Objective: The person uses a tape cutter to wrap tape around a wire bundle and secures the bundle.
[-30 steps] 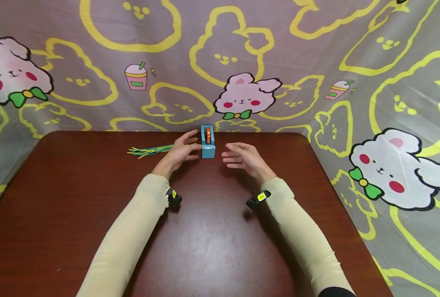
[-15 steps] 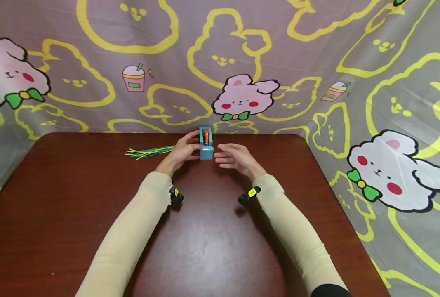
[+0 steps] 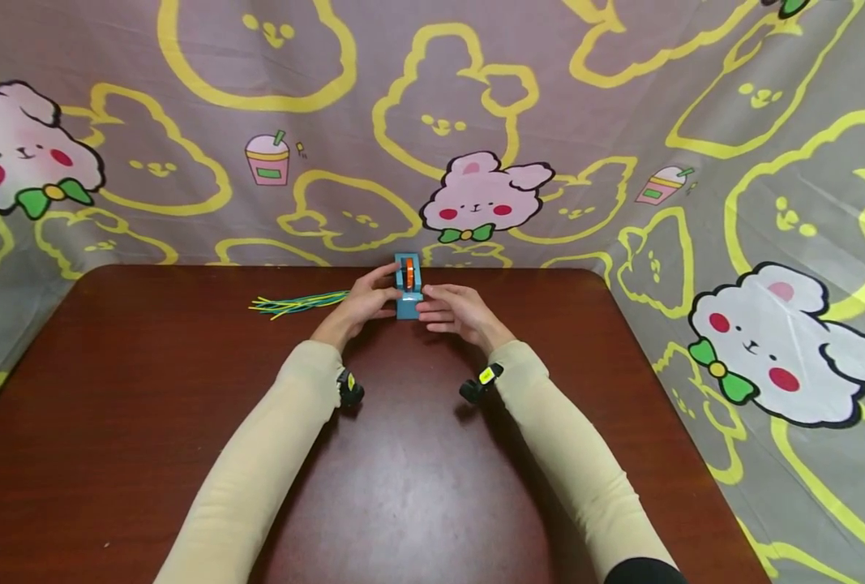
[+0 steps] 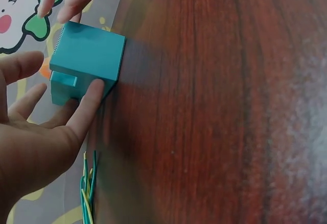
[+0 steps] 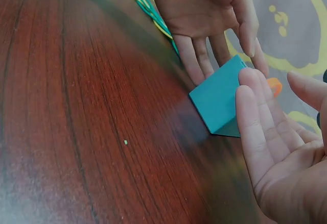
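A teal tape dispenser (image 3: 408,308) stands at the table's back edge, with an orange roll (image 3: 410,274) in its upper part. My left hand (image 3: 357,310) is at its left side; in the left wrist view one straight fingertip touches the dispenser (image 4: 89,50) and the thumb is raised. From the other side my right hand (image 3: 463,311) comes up with fingers extended, their tips right at the dispenser's right side. In the right wrist view these fingers overlap the dispenser (image 5: 217,99) and hide part of it.
Left of the left hand lies a bundle of thin green and yellow strands (image 3: 293,305). A patterned cloth (image 3: 344,130) hangs right behind the brown table (image 3: 403,454). One tiny pale speck (image 5: 125,142) lies on the tabletop.
Both hands have closed in on the tape dispenser: the right moved left to its side, the left shifted slightly right against it. The dispenser stays about where it was.
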Motion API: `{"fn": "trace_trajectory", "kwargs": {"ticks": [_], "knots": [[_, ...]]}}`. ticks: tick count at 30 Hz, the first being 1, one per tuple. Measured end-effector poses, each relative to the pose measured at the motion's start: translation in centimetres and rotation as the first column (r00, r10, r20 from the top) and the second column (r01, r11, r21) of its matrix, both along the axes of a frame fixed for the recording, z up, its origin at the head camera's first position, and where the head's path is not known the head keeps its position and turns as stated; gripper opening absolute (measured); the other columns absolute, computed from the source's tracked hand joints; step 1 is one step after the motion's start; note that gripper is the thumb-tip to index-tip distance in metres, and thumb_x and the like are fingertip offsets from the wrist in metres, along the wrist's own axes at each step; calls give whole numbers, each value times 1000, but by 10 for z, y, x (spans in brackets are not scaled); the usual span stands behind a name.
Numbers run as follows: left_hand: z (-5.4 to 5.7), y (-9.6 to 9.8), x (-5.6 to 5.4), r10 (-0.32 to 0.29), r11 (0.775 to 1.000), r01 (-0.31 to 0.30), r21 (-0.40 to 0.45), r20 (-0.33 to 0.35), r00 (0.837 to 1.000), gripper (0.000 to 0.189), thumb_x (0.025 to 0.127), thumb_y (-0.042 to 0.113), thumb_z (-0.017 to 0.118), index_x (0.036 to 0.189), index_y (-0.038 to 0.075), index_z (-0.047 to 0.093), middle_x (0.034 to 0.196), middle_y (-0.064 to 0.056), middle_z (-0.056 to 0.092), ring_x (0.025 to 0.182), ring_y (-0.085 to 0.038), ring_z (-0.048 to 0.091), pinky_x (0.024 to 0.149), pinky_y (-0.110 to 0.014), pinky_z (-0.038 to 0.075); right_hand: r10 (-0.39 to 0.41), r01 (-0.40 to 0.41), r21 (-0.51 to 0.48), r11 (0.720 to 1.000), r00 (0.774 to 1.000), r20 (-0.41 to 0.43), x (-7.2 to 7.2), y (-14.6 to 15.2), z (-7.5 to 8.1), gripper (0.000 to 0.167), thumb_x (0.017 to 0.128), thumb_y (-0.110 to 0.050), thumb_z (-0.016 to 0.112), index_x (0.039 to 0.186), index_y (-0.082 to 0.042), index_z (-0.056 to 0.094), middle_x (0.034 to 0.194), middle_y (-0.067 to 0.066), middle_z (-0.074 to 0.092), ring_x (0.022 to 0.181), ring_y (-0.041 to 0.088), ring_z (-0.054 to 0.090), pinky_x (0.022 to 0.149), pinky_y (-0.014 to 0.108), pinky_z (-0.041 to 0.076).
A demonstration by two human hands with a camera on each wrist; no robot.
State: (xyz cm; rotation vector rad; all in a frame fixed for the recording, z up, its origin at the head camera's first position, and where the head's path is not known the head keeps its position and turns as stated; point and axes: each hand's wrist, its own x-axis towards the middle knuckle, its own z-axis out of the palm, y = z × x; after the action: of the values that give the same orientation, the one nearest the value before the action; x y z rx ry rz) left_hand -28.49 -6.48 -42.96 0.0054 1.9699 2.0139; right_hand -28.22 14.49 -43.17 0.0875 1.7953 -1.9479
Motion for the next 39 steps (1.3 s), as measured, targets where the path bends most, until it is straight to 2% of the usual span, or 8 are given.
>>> {"fn": "trace_trajectory", "kwargs": {"ticks": [6,13,26,39], "knots": [[-1,0,1,0,999,0,-38,-9,1000,62,95,4,60,154,18,44,154,-11,40,121,-32,55,99,-49,49,20,-20,-1,1000,1000,5,-2,-5,-2,43,98,-32,68,131,-6,62,111,17,72,94,25,73,82,40,58],[-4,0,2,-5,998,3,-67,-36,999,61,96,5,60,154,17,43,155,-11,38,121,-32,56,98,-48,50,12,-12,-8,1000,999,36,-5,-12,-4,40,100,-29,66,131,-4,61,103,14,74,87,23,73,78,37,59],[-4,0,4,14,1000,-15,-27,-38,999,62,95,2,61,153,18,45,154,-12,39,119,-32,57,98,-48,50,-22,22,-2,1000,999,45,-9,-24,-8,39,97,-29,71,126,-4,65,96,13,75,77,20,73,71,34,60],[-4,1,2,32,998,-33,-46,-9,999,62,93,3,62,151,21,48,154,-6,41,115,-31,60,95,-47,52,-68,69,0,998,997,46,-9,-30,-5,32,98,-24,69,120,-1,67,75,8,72,62,15,69,63,30,59]]}}
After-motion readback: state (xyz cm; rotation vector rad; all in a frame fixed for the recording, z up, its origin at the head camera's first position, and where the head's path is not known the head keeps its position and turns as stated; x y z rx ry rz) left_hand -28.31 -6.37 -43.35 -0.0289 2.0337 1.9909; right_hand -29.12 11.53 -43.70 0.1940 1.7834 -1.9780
